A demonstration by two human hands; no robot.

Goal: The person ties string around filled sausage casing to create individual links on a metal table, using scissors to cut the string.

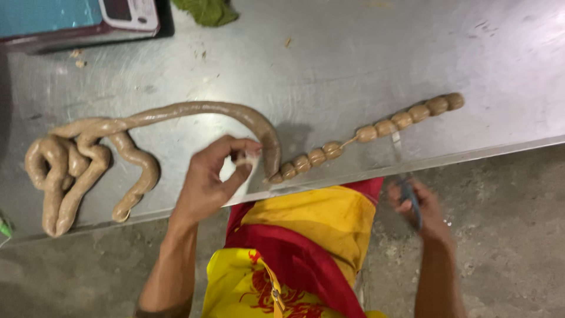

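Note:
A long beige sausage casing (194, 111) lies coiled on the steel table (329, 53), its left end heaped in loops (65, 171). To the right it continues as a chain of small tied links (406, 119) running diagonally up to the right. My left hand (215, 176) pinches white string (250, 158) right beside the thick sausage where the links begin. My right hand (421, 206) is below the table edge, closed on blue-handled scissors (411, 197) whose blade (397, 141) points up toward the links.
A scale with a white panel (126, 13) and a blue surface (47, 16) sit at the back left. A green cloth (206, 10) lies at the back. The table's front edge (459, 156) runs just above my yellow and red apron (306, 235). Concrete floor lies below.

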